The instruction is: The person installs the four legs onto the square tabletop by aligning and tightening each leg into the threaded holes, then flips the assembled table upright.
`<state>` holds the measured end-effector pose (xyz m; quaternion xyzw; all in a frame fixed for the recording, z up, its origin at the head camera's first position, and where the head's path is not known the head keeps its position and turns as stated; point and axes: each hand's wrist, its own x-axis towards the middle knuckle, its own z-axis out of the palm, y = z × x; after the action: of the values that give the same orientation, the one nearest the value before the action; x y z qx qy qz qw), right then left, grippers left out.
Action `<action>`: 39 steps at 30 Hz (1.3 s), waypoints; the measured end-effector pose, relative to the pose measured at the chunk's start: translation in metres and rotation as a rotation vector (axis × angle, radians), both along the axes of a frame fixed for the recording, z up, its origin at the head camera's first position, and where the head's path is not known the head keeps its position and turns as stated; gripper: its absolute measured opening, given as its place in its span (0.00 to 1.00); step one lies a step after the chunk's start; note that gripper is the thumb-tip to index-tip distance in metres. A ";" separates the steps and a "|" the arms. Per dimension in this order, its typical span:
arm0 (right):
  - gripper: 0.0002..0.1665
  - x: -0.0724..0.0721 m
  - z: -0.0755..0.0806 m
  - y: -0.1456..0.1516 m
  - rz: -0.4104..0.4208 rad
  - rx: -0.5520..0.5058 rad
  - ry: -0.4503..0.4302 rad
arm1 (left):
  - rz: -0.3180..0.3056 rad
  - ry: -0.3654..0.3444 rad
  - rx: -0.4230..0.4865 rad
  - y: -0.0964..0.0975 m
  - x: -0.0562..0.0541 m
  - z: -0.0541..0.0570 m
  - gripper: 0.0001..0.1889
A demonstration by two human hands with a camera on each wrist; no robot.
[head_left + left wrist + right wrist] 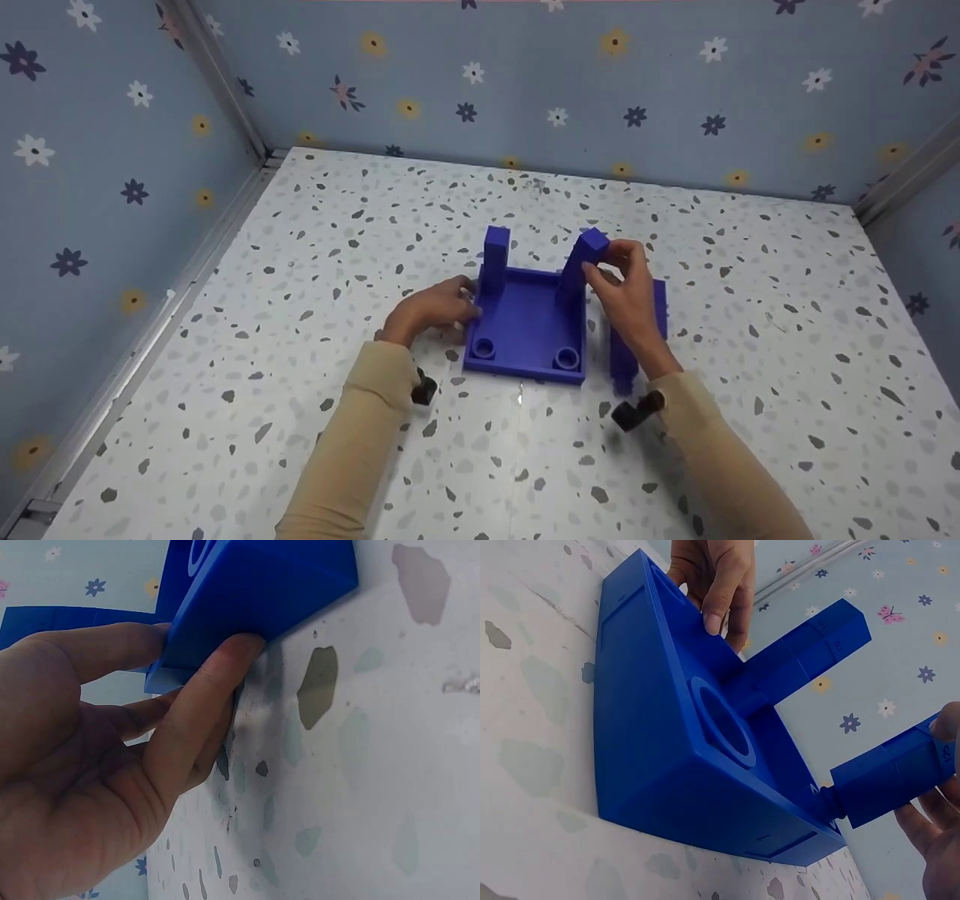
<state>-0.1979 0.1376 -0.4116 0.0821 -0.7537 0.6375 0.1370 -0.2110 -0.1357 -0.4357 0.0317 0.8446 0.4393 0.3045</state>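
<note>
A blue square tray [534,315] with raised rims and round corner sockets lies on the table. My left hand [439,306] pinches its left rim, thumb on one side and fingers on the other in the left wrist view. One square blue leg [495,259] stands upright at the far left corner. My right hand [630,292] grips a second blue leg [581,262] near its top. That leg leans over the far right corner. In the right wrist view its narrow threaded end [829,802] is at the socket; how deep it sits cannot be seen.
More blue parts [624,364] lie right of the tray, partly hidden under the right hand and wrist. The two near corner sockets [567,358] hold no legs. Flower-patterned walls [525,90] enclose the speckled white table [300,420] at the back and sides.
</note>
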 end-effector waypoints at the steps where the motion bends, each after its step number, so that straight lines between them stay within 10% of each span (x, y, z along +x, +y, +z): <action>1: 0.23 0.000 0.000 0.000 -0.003 0.012 0.000 | 0.001 0.000 0.003 0.000 0.000 0.000 0.26; 28: 0.24 0.005 0.011 -0.004 0.019 0.057 0.039 | 0.029 -0.023 0.049 0.001 0.001 0.000 0.27; 39: 0.19 -0.020 -0.003 0.006 0.112 -0.082 -0.033 | 0.003 0.014 0.008 0.000 0.001 0.000 0.26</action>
<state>-0.2179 0.1435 -0.4143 0.1078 -0.7233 0.6758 0.0919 -0.2099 -0.1354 -0.4362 0.0347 0.8449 0.4430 0.2979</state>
